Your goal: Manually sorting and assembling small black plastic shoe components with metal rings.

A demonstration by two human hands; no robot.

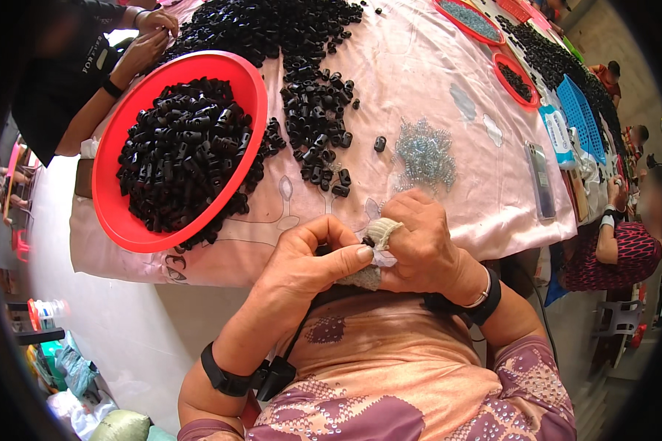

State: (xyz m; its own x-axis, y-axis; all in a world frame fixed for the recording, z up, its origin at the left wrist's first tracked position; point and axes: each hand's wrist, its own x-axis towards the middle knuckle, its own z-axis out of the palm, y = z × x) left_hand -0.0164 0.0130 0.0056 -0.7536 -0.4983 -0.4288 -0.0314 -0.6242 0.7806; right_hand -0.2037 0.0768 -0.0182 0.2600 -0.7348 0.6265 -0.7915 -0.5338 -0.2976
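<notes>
My left hand (312,253) is closed, with thumb and index finger pinching near a small black plastic part (367,240) at the table's near edge. Pressed up against it is my right hand (430,239), its fingers curled in. A cream knitted finger cover (383,231) sits on one of its fingers. What the right fingers grip is hidden. Just beyond my hands lies a pile of small metallic coil springs (424,156), with one loose black barrel-shaped piece (379,144) beside it. A red basin (256,95) heaped with black barrel-shaped pieces (184,147) stands to the left.
A large heap of black pieces (272,29) spreads over the pink cloth (493,206). Further right are a phone (539,180), a blue basket (579,117) and red trays of springs (467,18) and black pieces (513,81). Co-workers sit left and right.
</notes>
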